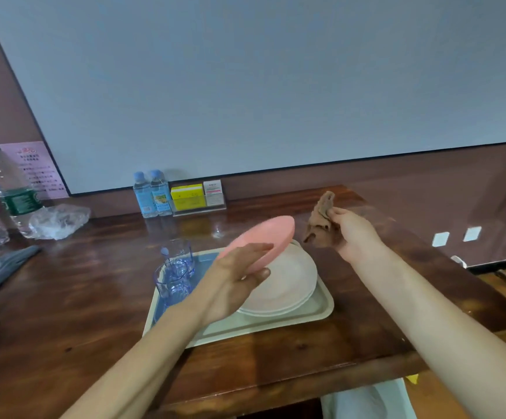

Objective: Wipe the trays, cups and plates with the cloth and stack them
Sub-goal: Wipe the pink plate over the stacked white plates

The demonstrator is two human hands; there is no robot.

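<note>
**A:** Left hand (236, 276) pinches the pink plate (264, 237) by its near rim, tilted above the white plates (288, 282) on the tray (276, 322).

**B:** Its raised far rim points up and right, straight at the cloth (321, 222) bunched in the right hand's (354, 234) grip, just beside it!

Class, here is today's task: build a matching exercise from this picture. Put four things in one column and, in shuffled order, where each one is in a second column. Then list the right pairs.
Things
1. pink plate
2. brown cloth
3. white plates
4. blue cups

Places
A. stacked on the right part of the tray
B. gripped in the right hand
C. on the left part of the tray
D. held tilted in the left hand

Pairs: 1-D, 2-B, 3-A, 4-C
</note>
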